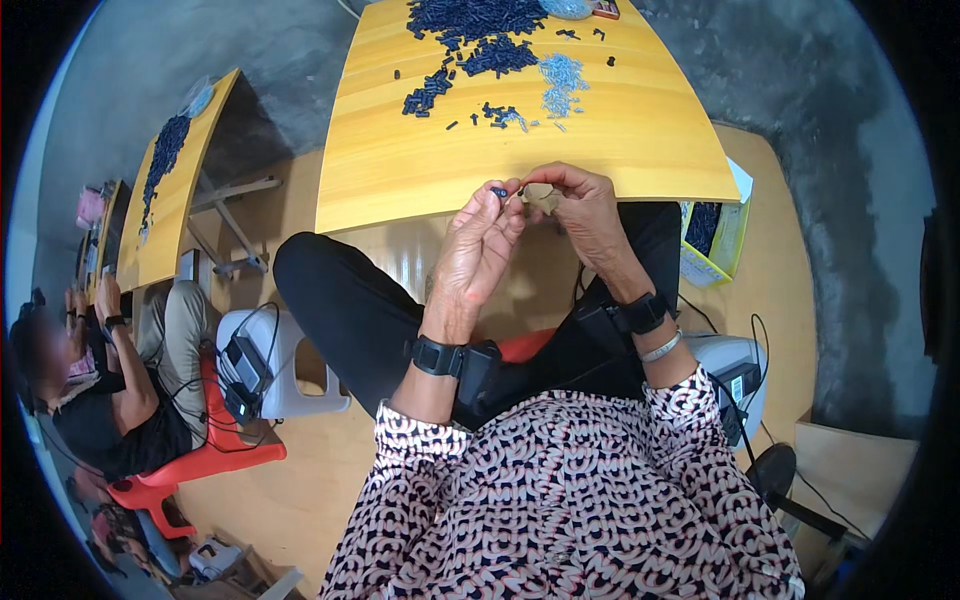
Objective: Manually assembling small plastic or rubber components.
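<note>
Just off the near edge of the yellow table (480, 180), my two hands meet in front of me. My left hand (470, 245) pinches a small black cylindrical part (499, 192) between thumb and fingers. My right hand (592, 215) is closed, with a crumpled tan scrap (541, 197), perhaps cloth or paper, at its fingertips. Between the two hands a tiny dark tip shows; which hand has it is unclear. Beyond them on the tabletop lie loose black parts (428, 92) like the one in my left hand, and a pile of small clear or silvery pieces (562, 82).
A large heap of black parts (475, 18) and a clear bag (567, 8) lie at the table's far end. A yellow-green box (740, 235) stands right of the table. At left, another person (120, 390) sits at a second table (190, 180). Cables hang beside my stool.
</note>
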